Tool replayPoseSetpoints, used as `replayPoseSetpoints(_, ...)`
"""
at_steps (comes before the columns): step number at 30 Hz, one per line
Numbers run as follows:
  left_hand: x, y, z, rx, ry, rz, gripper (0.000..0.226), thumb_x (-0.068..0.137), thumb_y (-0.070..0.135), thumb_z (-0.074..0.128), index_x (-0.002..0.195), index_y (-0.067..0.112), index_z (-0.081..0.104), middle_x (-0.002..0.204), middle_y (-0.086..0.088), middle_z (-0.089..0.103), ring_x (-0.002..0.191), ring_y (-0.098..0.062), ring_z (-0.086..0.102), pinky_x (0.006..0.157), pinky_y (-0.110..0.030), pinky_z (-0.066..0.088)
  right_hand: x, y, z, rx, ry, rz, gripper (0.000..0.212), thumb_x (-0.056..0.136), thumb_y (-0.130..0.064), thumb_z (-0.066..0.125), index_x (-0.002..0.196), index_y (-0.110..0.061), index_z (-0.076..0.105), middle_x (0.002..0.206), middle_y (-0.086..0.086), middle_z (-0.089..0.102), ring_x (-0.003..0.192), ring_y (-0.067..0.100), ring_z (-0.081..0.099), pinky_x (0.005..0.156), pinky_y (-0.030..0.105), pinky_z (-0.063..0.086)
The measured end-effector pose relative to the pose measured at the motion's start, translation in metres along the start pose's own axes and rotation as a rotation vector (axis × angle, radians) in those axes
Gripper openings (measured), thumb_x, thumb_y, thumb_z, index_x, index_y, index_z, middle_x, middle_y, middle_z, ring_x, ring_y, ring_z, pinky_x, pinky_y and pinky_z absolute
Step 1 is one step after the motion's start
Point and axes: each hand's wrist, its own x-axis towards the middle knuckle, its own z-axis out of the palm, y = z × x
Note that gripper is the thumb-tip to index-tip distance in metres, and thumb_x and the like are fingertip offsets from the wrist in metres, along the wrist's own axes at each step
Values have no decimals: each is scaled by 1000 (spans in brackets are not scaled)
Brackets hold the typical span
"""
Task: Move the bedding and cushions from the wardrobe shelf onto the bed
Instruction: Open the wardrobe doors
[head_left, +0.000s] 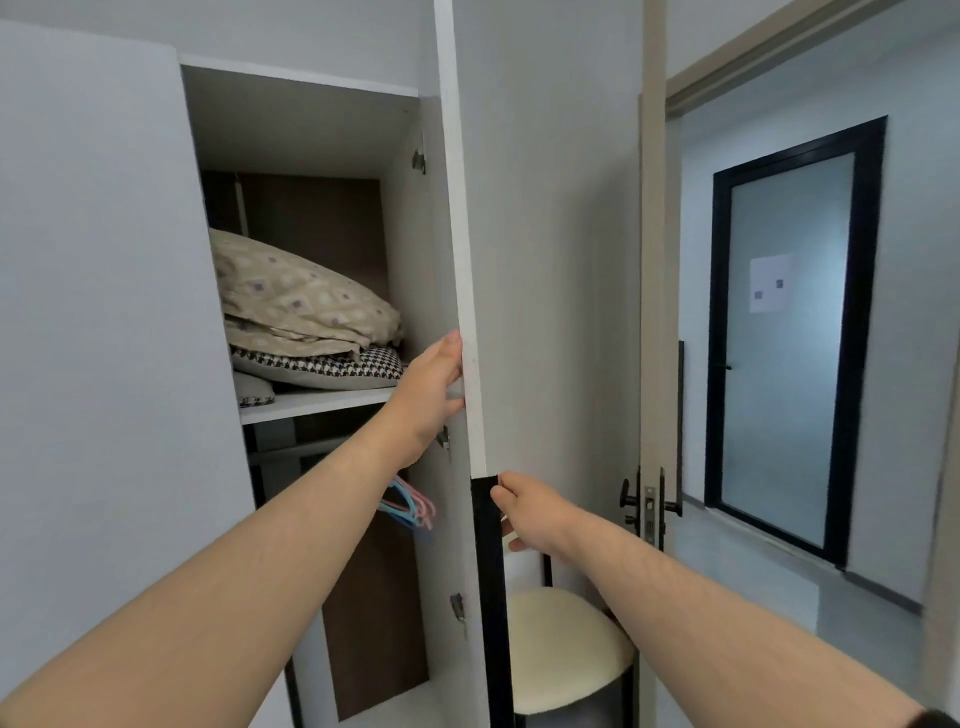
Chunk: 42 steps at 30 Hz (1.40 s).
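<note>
- Beige patterned bedding (301, 296) lies piled on the wardrobe shelf (322, 401), resting on a houndstooth cushion (332, 368); a second cushion (254, 392) peeks out at the shelf's left end, partly hidden by the left door panel.
- The wardrobe door (519, 260), just right of the shelf, stands swung out edge-on to the camera, which leaves the shelf opening reachable.
- The left hand (428, 397) presses its grip around the door's white edge level with the shelf, fingers wrapped over it, apparently to steady or push the door wider.
- The right hand (530, 512) sits lower on the same door, its grip curled on the black handle strip (488, 571), probably pulling.
- Judging from this, the task has barely begun: nothing is off the shelf, and no bed is in view.
- Below the shelf hang pastel hangers (410, 506); a cream stool (563, 649) stands behind the door, so a wider swing may bump it.
</note>
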Motion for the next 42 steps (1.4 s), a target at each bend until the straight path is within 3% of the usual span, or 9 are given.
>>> replayPoseSetpoints(8,21,-5,50,-25,-76,-64,27,102,43,26,111,46,51,91,45,58,99,13,49,87,-33,45,-4,29,-47,51,46,48,31,104,-27,33,120,-17,57,117,11,65,105,30,64,91,42,53)
replayPoseSetpoints(15,38,-19,71,-5,-92,-53,29,100,50,23,127,52,34,105,45,39,120,-1,35,102,-41,37,4,48,-66,120,87,28,31,105,-24,32,121,-12,56,111,11,65,89,19,61,76,31,54)
replayPoseSetpoints(20,45,-27,64,105,-108,-3,55,99,50,25,151,33,24,150,20,28,133,-4,29,108,-38,34,7,50,-69,30,116,4,30,104,-24,35,114,-9,58,110,13,66,92,22,63,74,31,55)
replayPoseSetpoints(22,44,-30,51,173,-43,28,57,99,46,30,152,27,22,157,11,24,142,-8,24,115,-37,25,5,39,-70,-43,215,-67,28,102,-24,40,118,-9,58,112,10,65,102,25,62,87,36,52)
replayPoseSetpoints(25,38,-33,18,386,164,75,61,99,38,42,153,22,18,160,6,18,146,-12,15,117,-31,13,-3,11,-72,-108,498,-304,37,100,-21,45,136,-15,47,127,-5,53,115,11,50,98,26,40)
replayPoseSetpoints(27,30,-34,-11,509,327,109,64,98,33,46,153,19,17,161,2,16,147,-13,13,118,-31,12,-12,-14,-68,-236,681,-557,37,96,-17,48,133,-12,49,128,-4,51,120,12,47,101,24,35)
replayPoseSetpoints(29,20,-37,-43,593,459,110,66,96,29,50,153,19,18,161,2,17,147,-13,14,118,-31,14,-16,-36,-55,-396,730,-754,36,91,-18,48,124,-9,56,126,4,57,118,17,50,101,24,34)
replayPoseSetpoints(35,-15,-64,-143,795,636,-41,70,93,23,54,153,21,17,162,1,13,148,-17,12,116,-32,15,24,-67,25,-541,375,-770,42,94,-27,48,135,-21,47,144,-5,43,131,9,37,102,13,20)
replayPoseSetpoints(42,-1,-98,-246,1044,750,-128,79,92,28,56,154,16,8,163,-4,-4,149,-23,-7,119,-41,8,118,-89,104,-660,220,-802,52,93,-26,47,145,-23,39,153,-6,35,141,9,28,113,21,17)
